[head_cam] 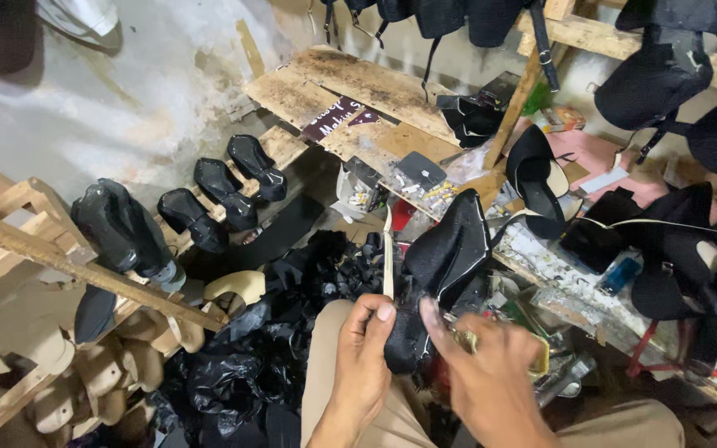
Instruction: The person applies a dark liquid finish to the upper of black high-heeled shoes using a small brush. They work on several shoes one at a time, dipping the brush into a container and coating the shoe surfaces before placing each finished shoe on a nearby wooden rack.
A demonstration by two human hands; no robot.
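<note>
Dim indoor light, flat and cool, prob. from overhead. Brightest on pale wall [126, 91] upper left, nearly washed out, no hard glare. Black items swallow detail: shoe upper [446, 249] in hands reads as near-solid dark shape, plastic scraps [234, 373] by worktop's near edge likewise. Soft shadows under wooden rack [60, 257] at left, deep under shelf boards [358, 91]. Right hand [491, 373] motion-blurred, left hand [363, 357] sharper. Slight wide-angle stretch at corners, grain & softness throughout, far right edge murky.
</note>
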